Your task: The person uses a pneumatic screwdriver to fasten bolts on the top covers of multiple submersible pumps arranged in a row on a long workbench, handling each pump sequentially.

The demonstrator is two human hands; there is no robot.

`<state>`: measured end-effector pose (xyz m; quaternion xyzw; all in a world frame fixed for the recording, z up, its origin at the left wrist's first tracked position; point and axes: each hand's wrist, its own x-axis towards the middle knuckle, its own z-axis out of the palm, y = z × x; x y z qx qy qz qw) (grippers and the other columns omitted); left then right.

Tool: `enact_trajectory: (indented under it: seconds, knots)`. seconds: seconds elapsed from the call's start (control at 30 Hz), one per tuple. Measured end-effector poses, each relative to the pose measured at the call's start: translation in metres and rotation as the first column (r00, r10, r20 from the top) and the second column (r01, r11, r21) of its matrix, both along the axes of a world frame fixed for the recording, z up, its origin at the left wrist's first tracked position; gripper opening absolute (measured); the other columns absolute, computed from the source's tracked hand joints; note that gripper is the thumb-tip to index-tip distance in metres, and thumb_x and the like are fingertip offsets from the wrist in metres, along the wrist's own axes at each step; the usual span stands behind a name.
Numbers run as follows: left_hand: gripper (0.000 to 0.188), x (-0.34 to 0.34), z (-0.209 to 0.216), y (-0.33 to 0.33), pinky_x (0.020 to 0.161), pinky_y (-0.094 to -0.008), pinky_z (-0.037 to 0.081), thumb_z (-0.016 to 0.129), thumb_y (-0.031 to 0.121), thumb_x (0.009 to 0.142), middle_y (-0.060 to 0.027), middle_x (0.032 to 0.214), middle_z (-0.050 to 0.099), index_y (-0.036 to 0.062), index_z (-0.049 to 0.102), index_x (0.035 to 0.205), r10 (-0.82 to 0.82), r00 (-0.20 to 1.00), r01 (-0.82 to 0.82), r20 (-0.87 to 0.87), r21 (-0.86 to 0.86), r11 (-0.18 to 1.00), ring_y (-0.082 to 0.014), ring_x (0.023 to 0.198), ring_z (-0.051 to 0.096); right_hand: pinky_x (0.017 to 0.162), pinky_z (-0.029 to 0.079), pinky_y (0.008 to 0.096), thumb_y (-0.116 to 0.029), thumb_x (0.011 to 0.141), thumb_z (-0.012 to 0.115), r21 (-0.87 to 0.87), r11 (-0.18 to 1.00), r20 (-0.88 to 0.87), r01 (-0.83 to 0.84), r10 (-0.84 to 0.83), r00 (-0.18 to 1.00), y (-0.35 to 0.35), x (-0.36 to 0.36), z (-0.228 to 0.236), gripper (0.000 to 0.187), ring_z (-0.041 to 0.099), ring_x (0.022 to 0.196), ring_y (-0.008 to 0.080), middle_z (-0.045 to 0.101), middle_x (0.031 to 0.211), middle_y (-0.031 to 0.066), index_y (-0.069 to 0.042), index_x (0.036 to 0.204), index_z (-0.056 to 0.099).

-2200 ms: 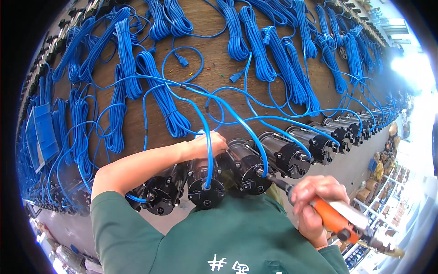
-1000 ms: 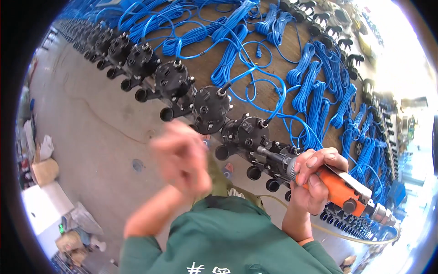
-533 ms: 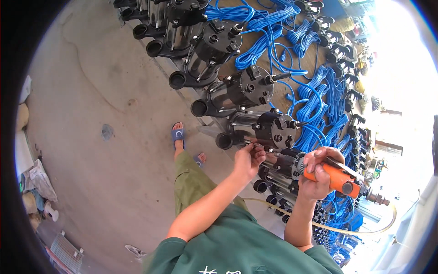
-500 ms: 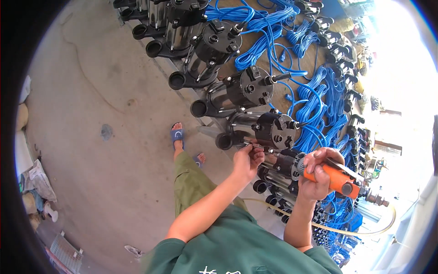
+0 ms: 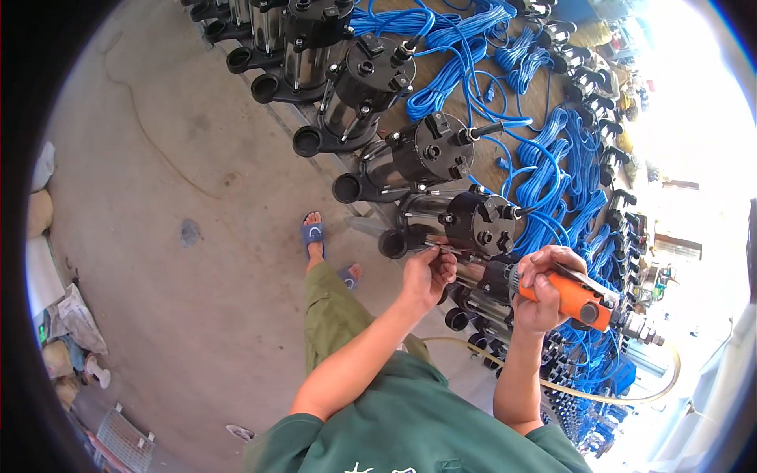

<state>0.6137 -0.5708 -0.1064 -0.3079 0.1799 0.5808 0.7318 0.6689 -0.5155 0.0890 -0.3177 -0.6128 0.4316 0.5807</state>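
My right hand [image 5: 542, 296] is wrapped round an orange air tool [image 5: 578, 302] with a metal lever and a hose fitting at its outer end. The tool's front end is beside the black top of a submersible pump [image 5: 498, 277]. My left hand [image 5: 426, 277] is closed in a pinch on a thin metal rod [image 5: 447, 250], at the side of the neighbouring steel-and-black pump [image 5: 479, 224]. How much of the rod lies inside the fingers is hidden.
More pumps [image 5: 418, 162] line the bench's near edge, each with a round black outlet. Coiled blue cables [image 5: 544, 181] lie behind them. A yellowish air hose [image 5: 607, 400] loops from the tool past my right forearm. Sacks [image 5: 79, 319] and a wire basket [image 5: 126, 437] sit at far left.
My right hand and the air tool have shifted slightly left and up, towards the pumps. My left hand keeps its pinch in nearly the same place. The whole view has shifted a little.
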Motion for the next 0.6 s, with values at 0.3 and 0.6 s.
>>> enact_trajectory:
  seconds: [0.3,0.6]
  knots:
    - [0.026,-0.017,0.002,-0.005,0.053,-0.0319,0.046,0.044,0.021,0.104,-0.0101,0.076,0.064,0.0012,0.061,0.098,-0.209,0.896,0.240,-0.391,0.032,0.970,-0.0199,0.059,0.059,0.058,0.053,0.0267,-0.006,0.080,0.065,-0.070,0.997,0.030,-0.022,0.024,0.999,-0.002,-0.004,-0.001,0.024,0.061,0.062,0.0160,0.067,0.089,0.0171,0.003,0.102,0.060]
    - [0.102,-0.063,0.032,0.011,0.107,-0.0440,0.043,0.089,0.015,0.062,-0.0223,0.143,0.045,0.0001,0.032,0.146,0.275,-0.520,0.349,-0.809,0.092,0.933,-0.0419,0.132,0.044,0.064,0.053,0.0273,-0.006,0.082,0.065,-0.129,0.989,-0.002,-0.067,0.067,0.998,0.007,0.003,-0.005,0.035,0.063,0.067,0.0167,0.068,0.097,0.0206,0.004,0.114,0.057]
